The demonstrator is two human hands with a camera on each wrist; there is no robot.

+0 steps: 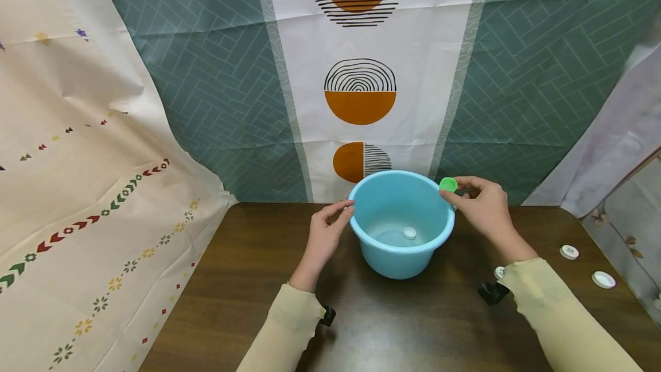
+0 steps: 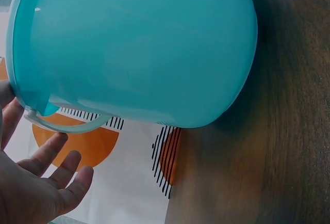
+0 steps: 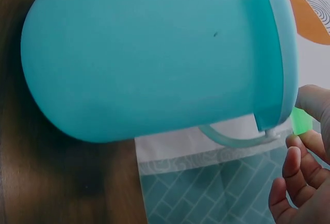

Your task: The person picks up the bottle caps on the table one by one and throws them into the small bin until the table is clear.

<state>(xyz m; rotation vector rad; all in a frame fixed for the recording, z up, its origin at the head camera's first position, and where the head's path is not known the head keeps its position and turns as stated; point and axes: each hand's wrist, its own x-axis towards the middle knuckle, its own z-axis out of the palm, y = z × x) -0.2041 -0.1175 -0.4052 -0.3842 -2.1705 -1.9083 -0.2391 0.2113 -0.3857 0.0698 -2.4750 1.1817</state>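
A light-blue plastic bucket (image 1: 395, 260) with a hanging handle (image 2: 77, 127) stands on the table. Inside it, on the bottom, lies a small white bottle cap (image 1: 409, 233). At the bucket's left rim, my left hand (image 1: 324, 234) pinches the edge with thumb and forefinger, the other fingers spread beside the handle in the left wrist view. Between thumb and fingers my right hand (image 1: 482, 205) holds a green bottle cap (image 1: 448, 184) right at the right rim. The bucket's wall hides part of the green cap in the right wrist view.
On the brown table (image 1: 248, 280), a white cap (image 1: 569, 252) and a larger white cap (image 1: 603, 279) lie at the right. Another white cap (image 1: 498, 272) shows beside the right sleeve. A patterned curtain (image 1: 206, 73) hangs behind the bucket.
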